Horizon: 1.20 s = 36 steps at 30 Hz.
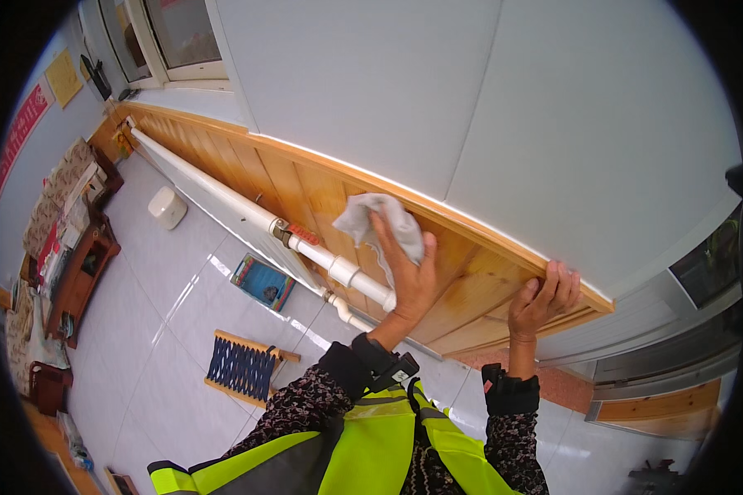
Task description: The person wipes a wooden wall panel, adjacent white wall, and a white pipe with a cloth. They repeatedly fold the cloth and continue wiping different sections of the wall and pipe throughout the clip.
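Note:
My left hand point(410, 280) presses a crumpled pale grey-white cloth point(380, 216) against the wooden wall panelling point(450, 268), just below its top trim. The fingers lie over the cloth and partly hide it. Farther right, my right hand point(543, 304) is closed over the wooden top trim point(504, 252) near its right end, with the fingers curled on its upper edge. A white pipe point(343, 269) with a red-handled valve point(303, 234) runs beside my left wrist.
A long white radiator point(215, 202) lines the panelling at left. On the tiled floor stand a folding stool point(241, 367) with dark blue webbing, a blue picture-covered flat item point(262, 283) and a small white bin point(168, 208). A wooden sofa and table point(78, 276) are far left.

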Tool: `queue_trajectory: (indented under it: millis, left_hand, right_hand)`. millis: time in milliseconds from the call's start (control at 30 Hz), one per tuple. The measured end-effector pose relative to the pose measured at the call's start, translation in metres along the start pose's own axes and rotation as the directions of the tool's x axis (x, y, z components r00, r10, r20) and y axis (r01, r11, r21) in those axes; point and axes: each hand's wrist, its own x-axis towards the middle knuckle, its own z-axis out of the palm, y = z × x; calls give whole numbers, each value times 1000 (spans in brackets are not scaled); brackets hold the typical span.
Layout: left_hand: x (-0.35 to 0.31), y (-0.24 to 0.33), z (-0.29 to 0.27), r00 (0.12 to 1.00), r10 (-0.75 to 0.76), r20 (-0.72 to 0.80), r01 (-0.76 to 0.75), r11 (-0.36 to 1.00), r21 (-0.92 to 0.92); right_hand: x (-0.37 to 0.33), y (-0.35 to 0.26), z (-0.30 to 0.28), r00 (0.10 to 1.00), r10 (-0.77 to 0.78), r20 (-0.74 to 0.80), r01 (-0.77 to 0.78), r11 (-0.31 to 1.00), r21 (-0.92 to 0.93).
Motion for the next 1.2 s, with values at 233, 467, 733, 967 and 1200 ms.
queue_trajectory:
  millis: [233,467,733,967,1200]
  left_hand:
    - [10,-9,-51,922,241,305,-308,931,197]
    - [88,-25,-98,923,-249,-292,167,946,-278]
    - [90,-38,-66,937,-216,-275,179,972,-155]
    - [9,6,-16,978,-191,-86,179,975,-129]
    - [-7,31,-29,821,-459,340,568,718,-402]
  right_hand:
    - [-1,3,0,1000,-16,4,16,999,-29]
    - [-1,3,1,1000,-22,-11,21,998,-52]
    - [-2,3,4,999,-18,-33,15,996,-83]
    - [-1,3,9,997,-33,-74,26,995,-94]
    - [1,3,6,999,-22,-37,20,998,-63]
